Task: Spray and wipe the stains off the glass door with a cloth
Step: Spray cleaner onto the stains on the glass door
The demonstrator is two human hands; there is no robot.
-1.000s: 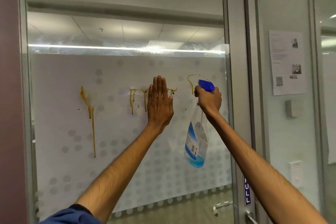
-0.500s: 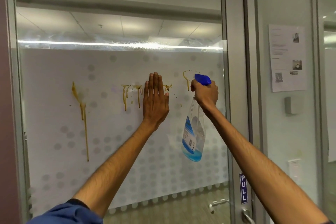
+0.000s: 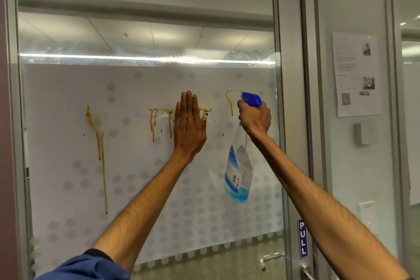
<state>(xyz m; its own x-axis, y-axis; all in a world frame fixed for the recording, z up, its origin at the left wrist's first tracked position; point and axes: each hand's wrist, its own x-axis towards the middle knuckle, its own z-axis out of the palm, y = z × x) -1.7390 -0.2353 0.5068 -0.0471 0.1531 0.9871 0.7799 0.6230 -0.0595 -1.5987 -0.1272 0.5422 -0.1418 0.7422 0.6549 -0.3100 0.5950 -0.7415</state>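
Left hand (image 3: 189, 126) flat on glass door (image 3: 136, 166) among stains (image 3: 159, 120), spray bottle (image 3: 238, 166) right of it, notice (image 3: 355, 75) far right.

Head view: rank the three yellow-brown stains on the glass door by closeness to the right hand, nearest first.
1. The hook-shaped stain, just left of the right hand, beside the nozzle of the spray bottle.
2. The middle drip cluster, partly behind the flat left hand.
3. The long streak, far left on the glass door.
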